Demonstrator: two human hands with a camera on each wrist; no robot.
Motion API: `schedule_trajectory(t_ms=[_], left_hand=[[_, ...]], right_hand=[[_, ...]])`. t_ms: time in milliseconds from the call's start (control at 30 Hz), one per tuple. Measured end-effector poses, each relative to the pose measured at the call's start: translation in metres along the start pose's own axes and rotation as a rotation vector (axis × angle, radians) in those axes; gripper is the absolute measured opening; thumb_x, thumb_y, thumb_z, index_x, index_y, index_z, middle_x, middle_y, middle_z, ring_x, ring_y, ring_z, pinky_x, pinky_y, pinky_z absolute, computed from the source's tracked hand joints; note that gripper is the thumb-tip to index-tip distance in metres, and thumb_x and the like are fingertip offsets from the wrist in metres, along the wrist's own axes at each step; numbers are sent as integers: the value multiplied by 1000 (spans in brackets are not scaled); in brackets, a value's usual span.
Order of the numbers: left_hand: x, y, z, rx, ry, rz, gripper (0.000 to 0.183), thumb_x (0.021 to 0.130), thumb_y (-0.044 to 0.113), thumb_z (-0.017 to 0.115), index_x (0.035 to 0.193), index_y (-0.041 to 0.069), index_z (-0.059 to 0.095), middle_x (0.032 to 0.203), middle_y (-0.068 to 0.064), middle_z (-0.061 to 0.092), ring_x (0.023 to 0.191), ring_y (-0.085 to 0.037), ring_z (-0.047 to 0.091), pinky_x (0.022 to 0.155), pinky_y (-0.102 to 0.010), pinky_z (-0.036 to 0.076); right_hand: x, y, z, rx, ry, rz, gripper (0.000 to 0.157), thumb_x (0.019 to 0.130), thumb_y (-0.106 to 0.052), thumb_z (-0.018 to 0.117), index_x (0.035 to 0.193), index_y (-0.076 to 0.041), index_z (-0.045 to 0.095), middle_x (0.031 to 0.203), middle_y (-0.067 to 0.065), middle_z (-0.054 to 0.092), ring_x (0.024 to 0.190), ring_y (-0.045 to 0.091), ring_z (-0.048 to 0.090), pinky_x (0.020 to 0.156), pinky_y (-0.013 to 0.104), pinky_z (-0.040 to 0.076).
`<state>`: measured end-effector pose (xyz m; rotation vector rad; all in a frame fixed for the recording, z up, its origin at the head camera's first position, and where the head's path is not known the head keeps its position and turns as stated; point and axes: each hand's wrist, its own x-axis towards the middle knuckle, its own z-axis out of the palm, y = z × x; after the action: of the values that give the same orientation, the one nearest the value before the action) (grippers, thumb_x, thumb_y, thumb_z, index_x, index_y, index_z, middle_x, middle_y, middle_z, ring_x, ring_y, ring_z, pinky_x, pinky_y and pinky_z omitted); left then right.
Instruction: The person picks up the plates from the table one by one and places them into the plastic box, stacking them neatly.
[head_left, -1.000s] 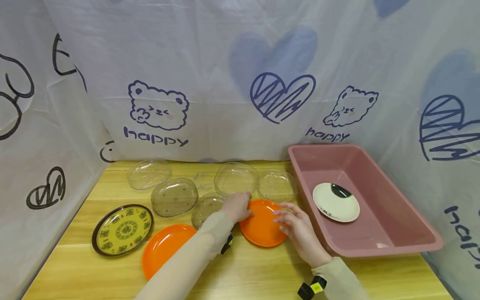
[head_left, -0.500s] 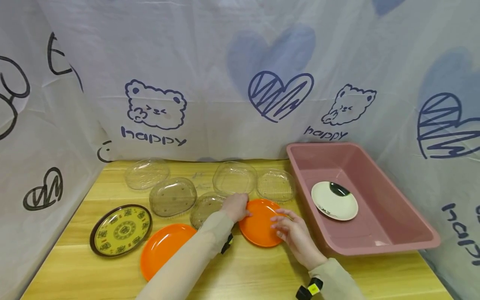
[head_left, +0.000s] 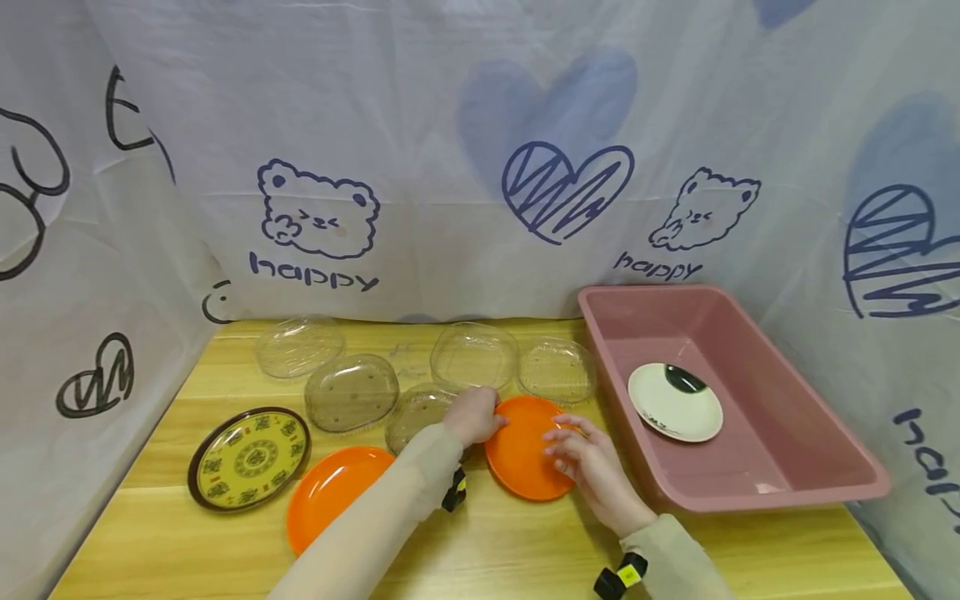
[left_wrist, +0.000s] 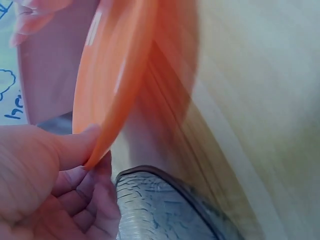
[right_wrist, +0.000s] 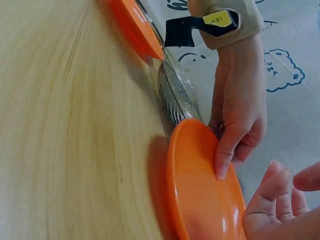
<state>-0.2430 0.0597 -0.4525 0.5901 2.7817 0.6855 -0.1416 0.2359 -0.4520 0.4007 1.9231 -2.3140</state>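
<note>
My left hand (head_left: 474, 417) pinches the left rim of a small orange plate (head_left: 528, 454), thumb on top and fingers beneath. In the left wrist view the thumb (left_wrist: 75, 147) presses the rim, and a gap with shadow shows between plate and table. My right hand (head_left: 592, 467) hovers by the plate's right edge, fingers loosely bent. The right wrist view has these fingertips (right_wrist: 274, 175) in front of the plate's edge; contact cannot be told. A larger orange plate (head_left: 330, 487) lies partly behind the left forearm.
Left of it sits a yellow patterned plate (head_left: 247, 458) with a brown rim. Several clear plastic containers (head_left: 352, 392) line the table's back. On the right stands a pink basin (head_left: 810, 417) holding a white plate (head_left: 667, 408) with a dark green patch.
The small orange plate has tilted slightly, its near edge a little lower in the view. Both hands stay almost where they were.
</note>
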Motion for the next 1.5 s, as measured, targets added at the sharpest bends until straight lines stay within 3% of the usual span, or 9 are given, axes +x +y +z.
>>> schedule_trajectory(t_ms=[200, 367, 533, 700, 967, 1267, 1500], left_hand=[[-6, 0, -5, -80, -28, 14, 26, 94, 18, 71, 76, 6, 56, 70, -2, 47, 65, -17, 44, 58, -24, 35], [-11, -4, -10, -170, -54, 22, 18, 97, 13, 65, 85, 2, 61, 74, -5, 51, 66, -16, 45, 59, -24, 37], [-16, -9, -13, -252, -68, 29, 16, 100, 11, 59, 100, -4, 64, 90, -13, 63, 76, -17, 50, 67, -28, 45], [-20, -16, -16, -320, -106, 31, 20, 103, 11, 52, 112, -5, 62, 103, -16, 64, 83, -19, 53, 74, -32, 48], [-26, -25, -19, -307, -110, 32, 23, 106, 13, 46, 113, -1, 63, 99, -12, 63, 87, -20, 53, 79, -36, 47], [-35, -37, -28, -281, -88, 32, 25, 107, 14, 44, 111, 2, 66, 97, -11, 65, 85, -19, 54, 78, -36, 47], [-43, -47, -35, -287, -82, -25, 33, 109, 19, 42, 125, 1, 65, 117, -14, 68, 102, -23, 61, 94, -44, 52]], right_hand=[[1, -1, 3, 7, -13, 7, 37, 94, 1, 48, 131, 2, 48, 88, -5, 68, 78, 11, 63, 69, 19, 51], [3, -5, 5, 5, -32, 2, 36, 95, 0, 47, 131, 1, 47, 88, -5, 68, 77, 10, 64, 71, 20, 52], [7, -8, 9, 3, -48, -11, 37, 95, -1, 46, 133, 2, 45, 89, -5, 68, 78, 11, 64, 72, 20, 52], [13, -10, 14, -5, -53, -35, 38, 95, -1, 46, 133, 1, 44, 89, -5, 67, 77, 10, 64, 72, 21, 51], [18, -9, 19, -87, -22, -118, 38, 91, 7, 48, 130, 2, 47, 91, -1, 67, 75, 10, 64, 67, 19, 52], [19, -6, 24, -237, -12, -235, 38, 93, 9, 49, 130, 3, 49, 97, 10, 68, 79, 12, 66, 71, 24, 55], [21, -3, 28, -298, -3, -309, 38, 91, 12, 46, 128, 6, 49, 103, 23, 66, 79, 11, 64, 70, 24, 54]])
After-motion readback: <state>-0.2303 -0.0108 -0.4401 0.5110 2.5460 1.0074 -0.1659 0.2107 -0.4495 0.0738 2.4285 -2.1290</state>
